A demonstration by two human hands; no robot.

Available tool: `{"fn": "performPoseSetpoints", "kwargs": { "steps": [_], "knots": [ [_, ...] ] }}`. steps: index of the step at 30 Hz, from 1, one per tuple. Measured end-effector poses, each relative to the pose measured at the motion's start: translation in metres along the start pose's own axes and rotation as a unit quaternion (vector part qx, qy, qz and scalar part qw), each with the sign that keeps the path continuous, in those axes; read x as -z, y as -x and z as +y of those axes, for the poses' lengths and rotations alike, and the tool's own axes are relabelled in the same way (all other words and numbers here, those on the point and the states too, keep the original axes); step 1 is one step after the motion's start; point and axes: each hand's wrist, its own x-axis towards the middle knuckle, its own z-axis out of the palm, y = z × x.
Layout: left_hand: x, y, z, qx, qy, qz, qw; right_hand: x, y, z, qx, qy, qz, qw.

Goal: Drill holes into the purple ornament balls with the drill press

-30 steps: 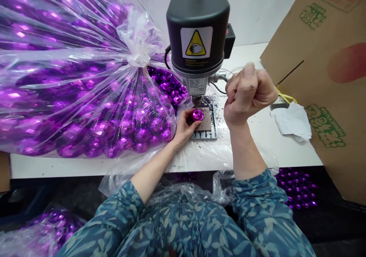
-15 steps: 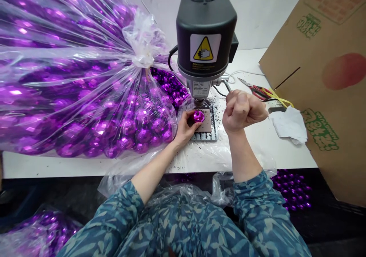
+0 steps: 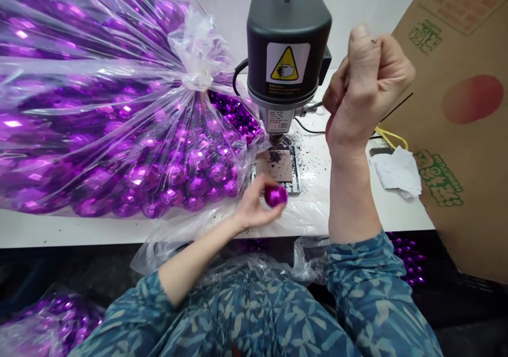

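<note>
Between the thumb and fingers of my left hand [image 3: 256, 203] is a shiny purple faceted ball [image 3: 275, 195], held just in front of the drill press base [image 3: 296, 179]. My right hand [image 3: 363, 89] is raised and wrapped round the feed lever [image 3: 316, 106] at the right side of the drill press [image 3: 289, 39]; most of the lever is hidden by the fist. Below the chuck [image 3: 275, 139] lies a square brown board [image 3: 283, 172] with a small hole and dark shavings on it.
A large clear bag [image 3: 196, 76] full of purple balls fills the left of the white table [image 3: 313, 158]. Loose purple balls [image 3: 238, 116] lie behind it. At right stand a cardboard box [image 3: 460, 134] and a crumpled white cloth [image 3: 397, 171]. Another bag [image 3: 59, 325] sits low at left.
My left hand has drawn the ball off the board toward me. My right hand has risen with the lever, and the board with its shavings is now uncovered.
</note>
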Motion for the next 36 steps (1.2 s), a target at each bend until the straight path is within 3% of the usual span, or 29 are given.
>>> {"fn": "performPoseSetpoints", "kwargs": {
  "steps": [1,3,4,6,8,10,13,15,18,20,23,26,28,31,34,36],
  "knots": [
    [0.004,0.014,0.010,-0.030,-0.007,-0.099,0.995,0.000,0.001,0.001,0.005,-0.007,0.003,1.000],
    [0.011,0.043,0.024,-0.082,-0.054,-0.285,0.954,0.001,0.004,0.002,0.010,-0.017,0.010,1.000],
    [0.013,0.056,0.029,-0.110,-0.090,-0.350,0.926,0.001,0.005,0.002,0.011,-0.017,0.012,1.000],
    [0.017,0.072,0.033,-0.162,-0.150,-0.401,0.889,0.001,0.006,0.002,0.013,-0.008,0.015,1.000],
    [0.022,0.070,0.031,-0.186,-0.169,-0.369,0.895,0.002,0.007,0.002,0.018,0.006,0.015,1.000],
    [0.031,0.045,0.025,-0.166,-0.176,-0.284,0.928,0.003,0.008,0.002,0.024,0.004,0.012,1.000],
    [0.048,-0.025,0.005,-0.057,-0.249,-0.125,0.959,0.003,0.010,0.004,0.025,0.017,0.016,0.999],
    [0.056,-0.076,-0.013,0.035,-0.329,-0.035,0.943,0.003,0.011,0.006,0.019,0.043,0.022,0.999],
    [0.060,-0.132,-0.040,0.121,-0.391,-0.024,0.912,0.002,0.012,0.009,0.019,0.045,0.024,0.999],
    [0.058,-0.148,-0.053,0.159,-0.392,-0.049,0.905,0.002,0.012,0.010,0.029,0.033,0.026,0.999],
    [0.059,-0.147,-0.063,0.177,-0.381,-0.051,0.906,0.004,0.012,0.010,0.039,0.047,0.012,0.998],
    [0.068,-0.135,-0.059,0.162,-0.336,0.002,0.928,0.006,0.013,0.011,0.031,0.058,-0.006,0.998],
    [0.076,-0.123,-0.049,0.144,-0.249,0.071,0.955,0.007,0.014,0.012,0.028,0.056,-0.007,0.998],
    [0.082,-0.100,-0.028,0.150,-0.013,0.146,0.978,0.007,0.015,0.013,0.026,0.051,0.001,0.998],
    [0.074,-0.075,-0.010,0.215,0.234,0.139,0.938,0.006,0.015,0.015,0.028,0.054,0.008,0.998],
    [0.064,-0.063,-0.004,0.255,0.334,0.125,0.899,0.005,0.015,0.015,0.035,0.054,0.011,0.998]
  ]
}}
